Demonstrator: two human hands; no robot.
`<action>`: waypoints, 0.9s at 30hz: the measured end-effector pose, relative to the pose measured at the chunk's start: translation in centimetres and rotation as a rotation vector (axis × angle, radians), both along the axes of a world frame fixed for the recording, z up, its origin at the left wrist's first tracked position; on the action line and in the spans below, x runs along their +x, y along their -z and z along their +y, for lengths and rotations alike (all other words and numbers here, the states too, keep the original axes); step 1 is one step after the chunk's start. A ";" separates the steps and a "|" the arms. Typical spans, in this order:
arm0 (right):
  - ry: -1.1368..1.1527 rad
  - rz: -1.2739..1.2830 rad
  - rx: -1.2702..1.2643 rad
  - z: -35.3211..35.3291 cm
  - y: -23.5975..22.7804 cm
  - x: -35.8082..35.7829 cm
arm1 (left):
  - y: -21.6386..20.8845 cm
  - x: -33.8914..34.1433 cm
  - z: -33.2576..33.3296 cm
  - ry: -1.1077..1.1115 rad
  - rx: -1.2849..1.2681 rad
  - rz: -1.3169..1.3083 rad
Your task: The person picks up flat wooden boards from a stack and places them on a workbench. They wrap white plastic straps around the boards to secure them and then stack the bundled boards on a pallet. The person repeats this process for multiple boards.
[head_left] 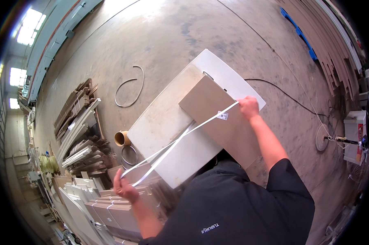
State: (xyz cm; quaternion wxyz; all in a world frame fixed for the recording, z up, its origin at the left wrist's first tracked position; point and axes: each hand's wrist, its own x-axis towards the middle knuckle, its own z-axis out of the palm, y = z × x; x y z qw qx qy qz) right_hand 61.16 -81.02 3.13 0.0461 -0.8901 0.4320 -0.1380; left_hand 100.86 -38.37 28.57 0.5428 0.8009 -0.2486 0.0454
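Note:
A white strapping band (209, 121) runs slantwise between my two hands, doubled toward the left end. My right hand (248, 107) is closed on its far right end, at the edge of a flat brown bundle or box (211, 98) with a small white label. My left hand (126, 188) has its fingers curled around the band's other end, off the left side of the white table (164, 108). The brown piece lies on this table, and the band crosses over it. Its near end is partly hidden by my dark-clothed body.
Piles of long boards (76, 118) and strapped brown bundles (115, 212) stand at the left. A cardboard tube (122, 139) and a loose coiled strip (118, 93) lie on the floor. At the right are a cable (282, 89), a grey-white box (355, 136) and stacked brown lengths (331, 53).

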 end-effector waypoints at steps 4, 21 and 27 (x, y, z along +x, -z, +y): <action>0.353 -0.062 0.193 -4.3 -0.6 -1.7 | -1.5 0.2 -1.3 -0.092 -0.207 0.195; 0.570 -0.571 0.722 -9.7 14.1 6.4 | -2.4 -2.6 -5.7 0.087 -0.081 0.125; 0.455 -0.528 0.821 -8.7 13.4 6.4 | -1.4 -3.4 -6.0 0.071 -0.046 0.212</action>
